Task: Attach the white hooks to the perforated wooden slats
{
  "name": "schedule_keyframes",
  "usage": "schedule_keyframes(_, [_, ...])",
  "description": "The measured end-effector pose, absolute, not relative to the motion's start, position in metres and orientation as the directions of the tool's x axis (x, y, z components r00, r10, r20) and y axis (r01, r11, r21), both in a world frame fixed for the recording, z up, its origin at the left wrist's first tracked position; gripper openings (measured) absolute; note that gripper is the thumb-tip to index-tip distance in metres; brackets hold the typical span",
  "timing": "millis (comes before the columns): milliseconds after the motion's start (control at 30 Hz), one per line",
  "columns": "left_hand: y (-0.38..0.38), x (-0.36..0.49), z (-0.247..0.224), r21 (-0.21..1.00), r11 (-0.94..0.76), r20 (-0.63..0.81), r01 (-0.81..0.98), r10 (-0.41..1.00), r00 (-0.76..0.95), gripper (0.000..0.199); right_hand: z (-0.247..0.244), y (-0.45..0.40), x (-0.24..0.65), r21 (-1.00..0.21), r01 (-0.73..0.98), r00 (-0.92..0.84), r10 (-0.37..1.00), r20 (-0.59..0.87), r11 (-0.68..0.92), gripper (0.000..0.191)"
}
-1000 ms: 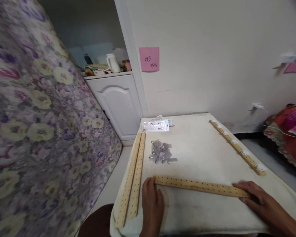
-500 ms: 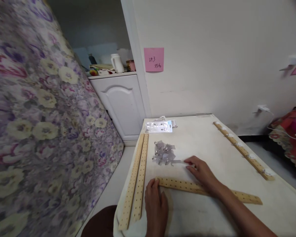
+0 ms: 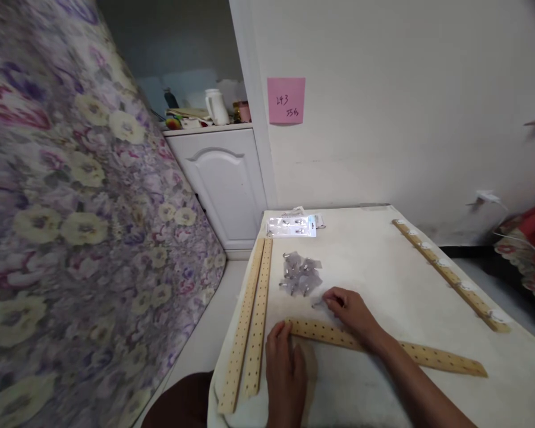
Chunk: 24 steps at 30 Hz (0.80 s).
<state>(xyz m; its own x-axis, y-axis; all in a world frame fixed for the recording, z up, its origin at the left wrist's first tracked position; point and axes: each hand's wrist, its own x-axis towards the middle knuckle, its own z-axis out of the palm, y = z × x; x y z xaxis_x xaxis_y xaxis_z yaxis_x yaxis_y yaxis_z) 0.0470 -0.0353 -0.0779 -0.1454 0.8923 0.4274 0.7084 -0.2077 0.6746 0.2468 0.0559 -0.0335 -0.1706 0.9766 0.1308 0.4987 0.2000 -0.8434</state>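
Observation:
A pale wooden strip with rows of holes (image 3: 432, 356) lies crosswise on the table. My left hand (image 3: 286, 368) holds its left end, fingers curled over the tip and thumb on the near side. Above the strip, my right hand (image 3: 348, 309) pinches a small hook-like piece (image 3: 317, 304), partly hidden by the fingertips. Just beyond it is a pile of small metal hooks in clear grey plastic (image 3: 299, 273). The right forearm crosses over the strip and covers part of it.
Two more perforated wooden strips (image 3: 257, 321) run along the table's left edge. On the right lies a strip (image 3: 446, 270) bearing several clear-and-white pieces. Blister packaging (image 3: 291, 226) sits at the far edge. A floral curtain (image 3: 71, 238) hangs at left, beside a white cabinet (image 3: 225, 190).
My right hand has shifted slightly left and nearer to me, and the small piece in it shows at a different angle. The left hand stays on the strip's end. The view has turned a little.

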Motion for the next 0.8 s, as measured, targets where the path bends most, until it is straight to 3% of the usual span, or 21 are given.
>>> schedule_keyframes(133, [-0.036, 0.048, -0.076, 0.677, -0.220, 0.429, 0.702, 0.893, -0.134, 0.038, -0.026, 0.047, 0.239, -0.930, 0.345, -0.328, 0.945, 0.009, 0.128, 0.021])
schedule_keyframes(333, [-0.037, 0.051, -0.069, 0.701, -0.210, 0.388, 0.682, 0.914, -0.118, 0.037, -0.015, 0.048, 0.222, -0.948, 0.286, -0.450, 0.893, -0.007, 0.137, 0.015])
schedule_keyframes(500, [-0.039, 0.051, -0.066, 0.731, -0.178, 0.365, 0.659, 0.918, -0.157, 0.024, -0.020, 0.057, 0.210, -0.980, 0.195, -0.552, 0.831, -0.070, 0.047, 0.018])
schedule_keyframes(633, [-0.041, 0.051, -0.070, 0.731, -0.153, 0.380, 0.665, 0.901, -0.211, 0.025, -0.034, 0.066, 0.198, -0.986, 0.162, -0.563, 0.825, -0.059, 0.040, 0.022])
schedule_keyframes(800, [-0.044, 0.051, -0.068, 0.750, -0.101, 0.376, 0.654, 0.878, -0.295, 0.033, -0.051, 0.076, 0.180, -0.953, 0.260, -0.508, 0.861, 0.006, 0.159, 0.025])
